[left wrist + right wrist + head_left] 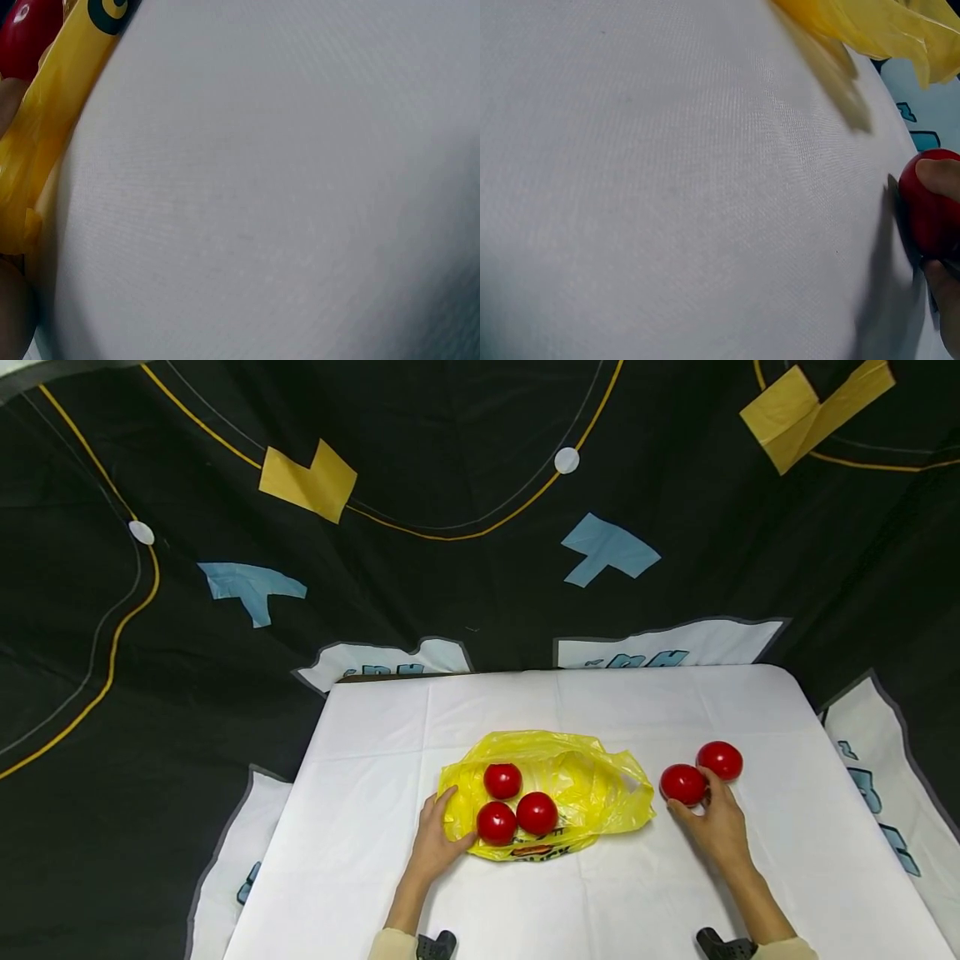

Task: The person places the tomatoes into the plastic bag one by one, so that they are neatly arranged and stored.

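Note:
A yellow plastic bag [600, 789] lies spread across the white table. Three shiny red balls [537, 812] are grouped in its left half. My left hand [435, 843] holds the bag's left edge, thumb close to the nearest ball. In the left wrist view the yellow plastic [56, 105] stretches past the fingers, with part of a red ball [28, 34] behind it. To the right of the bag, my right hand [716, 827] grips another red ball [681, 783] between thumb and fingers, also seen in the right wrist view as a red ball [926, 214]. Just beyond it sits one more red ball [722, 758].
The table [382, 735] has a white cloth and rounded far corners. Behind it hangs a dark fabric [420, 593] with yellow lines and blue and yellow shapes. White lettered patches [667, 643] show along the table's edges.

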The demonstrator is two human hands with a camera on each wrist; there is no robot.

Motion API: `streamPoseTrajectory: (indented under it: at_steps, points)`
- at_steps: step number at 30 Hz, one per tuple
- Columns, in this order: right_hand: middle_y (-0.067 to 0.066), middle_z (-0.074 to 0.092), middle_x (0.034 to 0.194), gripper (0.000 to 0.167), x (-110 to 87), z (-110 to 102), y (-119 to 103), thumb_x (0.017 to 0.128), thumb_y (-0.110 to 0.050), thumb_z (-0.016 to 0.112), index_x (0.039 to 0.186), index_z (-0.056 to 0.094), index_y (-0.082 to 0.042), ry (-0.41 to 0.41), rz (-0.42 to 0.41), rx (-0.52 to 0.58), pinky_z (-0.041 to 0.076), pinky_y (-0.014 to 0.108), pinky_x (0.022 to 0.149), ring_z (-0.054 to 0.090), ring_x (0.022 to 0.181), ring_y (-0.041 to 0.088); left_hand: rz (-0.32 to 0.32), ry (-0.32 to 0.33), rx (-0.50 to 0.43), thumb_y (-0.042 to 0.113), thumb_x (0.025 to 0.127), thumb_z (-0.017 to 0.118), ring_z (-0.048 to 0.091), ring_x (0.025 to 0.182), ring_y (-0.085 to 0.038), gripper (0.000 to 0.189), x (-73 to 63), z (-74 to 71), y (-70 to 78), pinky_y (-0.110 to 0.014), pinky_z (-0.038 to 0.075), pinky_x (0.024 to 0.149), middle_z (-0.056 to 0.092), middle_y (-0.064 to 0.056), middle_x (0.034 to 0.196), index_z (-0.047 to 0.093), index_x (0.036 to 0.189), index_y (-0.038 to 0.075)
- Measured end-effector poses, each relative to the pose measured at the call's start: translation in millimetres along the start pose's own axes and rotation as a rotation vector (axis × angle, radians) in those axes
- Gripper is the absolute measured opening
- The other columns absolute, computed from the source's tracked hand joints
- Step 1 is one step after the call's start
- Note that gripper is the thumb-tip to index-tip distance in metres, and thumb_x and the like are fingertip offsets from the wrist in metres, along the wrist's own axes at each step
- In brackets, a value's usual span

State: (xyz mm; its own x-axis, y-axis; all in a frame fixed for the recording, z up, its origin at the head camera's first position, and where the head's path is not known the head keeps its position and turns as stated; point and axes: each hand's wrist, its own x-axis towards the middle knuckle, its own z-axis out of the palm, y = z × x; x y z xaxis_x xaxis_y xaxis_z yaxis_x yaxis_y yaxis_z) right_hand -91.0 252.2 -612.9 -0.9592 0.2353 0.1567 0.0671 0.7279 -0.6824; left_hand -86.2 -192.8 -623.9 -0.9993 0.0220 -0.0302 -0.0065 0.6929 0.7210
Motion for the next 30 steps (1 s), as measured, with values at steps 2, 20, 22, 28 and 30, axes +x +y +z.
streamPoseTrajectory:
  at_steps: [2,20,22,28,30]
  points:
    - [0.031,0.048,0.120,0.077,-0.6,0,0,0.074,-0.014,0.081,0.135,0.039,0.005,0.004,-0.004,-0.001,0.046,0.057,0.083,0.054,0.102,0.046,0.007,0.003,-0.003,0.031,0.071,0.080,0.034,0.130,-0.035,0.083,0.2,0.0,-0.3,-0.055,0.033,0.103,0.035,-0.014,0.139,0.039,0.143,0.019]
    - [0.031,0.046,0.125,0.078,-7.3,-10,2,0.080,-0.024,0.076,0.141,0.036,0.004,-0.060,0.042,0.033,0.047,0.052,0.086,0.052,0.110,0.048,-0.007,-0.001,-0.020,0.033,0.071,0.079,0.035,0.130,-0.035,0.083,-0.2,-1.1,1.4,-0.056,0.034,0.103,0.034,-0.014,0.141,0.039,0.143,0.019]
    - [0.031,0.046,0.125,0.077,-7.9,-12,0,0.081,-0.024,0.076,0.141,0.036,0.004,-0.062,0.049,0.040,0.047,0.051,0.086,0.052,0.110,0.047,-0.006,-0.002,-0.019,0.033,0.071,0.079,0.035,0.129,-0.035,0.083,-0.1,-1.2,1.3,-0.056,0.034,0.103,0.034,-0.014,0.140,0.039,0.143,0.019]
    - [0.031,0.049,0.122,0.076,-9.0,-18,-9,0.079,-0.022,0.078,0.138,0.039,0.004,-0.034,0.001,0.054,0.048,0.055,0.083,0.055,0.105,0.047,-0.004,0.003,-0.015,0.032,0.071,0.080,0.035,0.130,-0.035,0.083,0.1,-0.7,-0.2,-0.055,0.033,0.103,0.035,-0.013,0.140,0.040,0.142,0.019]
    - [0.031,0.050,0.122,0.076,-8.8,-20,-11,0.077,-0.020,0.079,0.138,0.041,0.004,-0.018,-0.030,0.055,0.049,0.056,0.082,0.055,0.104,0.048,-0.007,0.002,-0.019,0.032,0.071,0.080,0.035,0.130,-0.035,0.083,0.0,-0.7,-0.2,-0.056,0.033,0.103,0.034,-0.014,0.140,0.039,0.143,0.019]
